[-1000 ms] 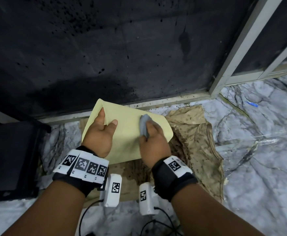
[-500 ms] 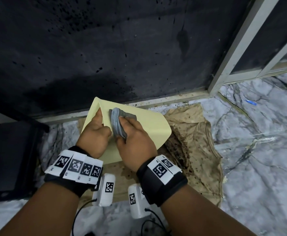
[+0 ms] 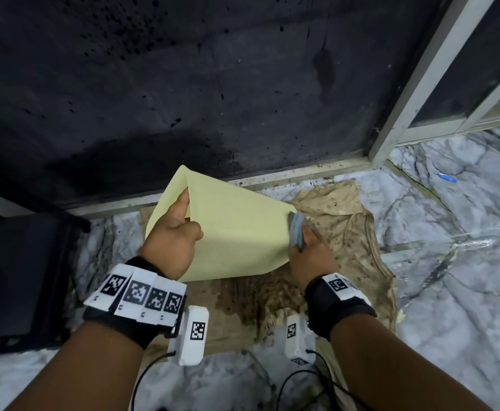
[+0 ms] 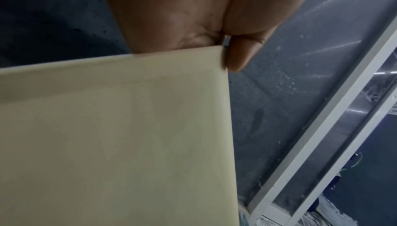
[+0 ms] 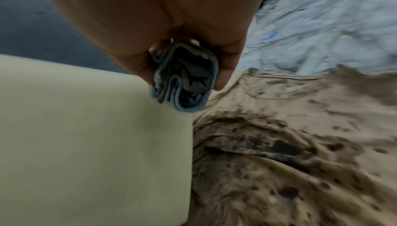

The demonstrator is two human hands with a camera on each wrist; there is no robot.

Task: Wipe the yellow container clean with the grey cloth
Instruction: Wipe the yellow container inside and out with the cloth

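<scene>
A pale yellow container (image 3: 236,229) stands tilted on a stained beige cloth, its flat side facing up. My left hand (image 3: 173,232) grips its upper left edge, thumb on the face and fingers behind; the left wrist view shows the thumb beside the container (image 4: 120,136) corner. My right hand (image 3: 308,250) holds a bunched grey cloth (image 3: 296,232) against the container's right edge. In the right wrist view the folded grey cloth (image 5: 184,83) is pinched between thumb and fingers at the container (image 5: 92,136) corner.
The stained beige cloth (image 3: 340,250) lies on a marble floor (image 3: 456,277). A dark spattered wall panel (image 3: 183,84) with a white frame (image 3: 414,84) rises behind. A black object (image 3: 17,277) sits at the left. A small blue item (image 3: 445,177) lies far right.
My right hand has swept the grey cloth from the container's left part, beside the left hand, across to its right edge. The left hand keeps its grip.
</scene>
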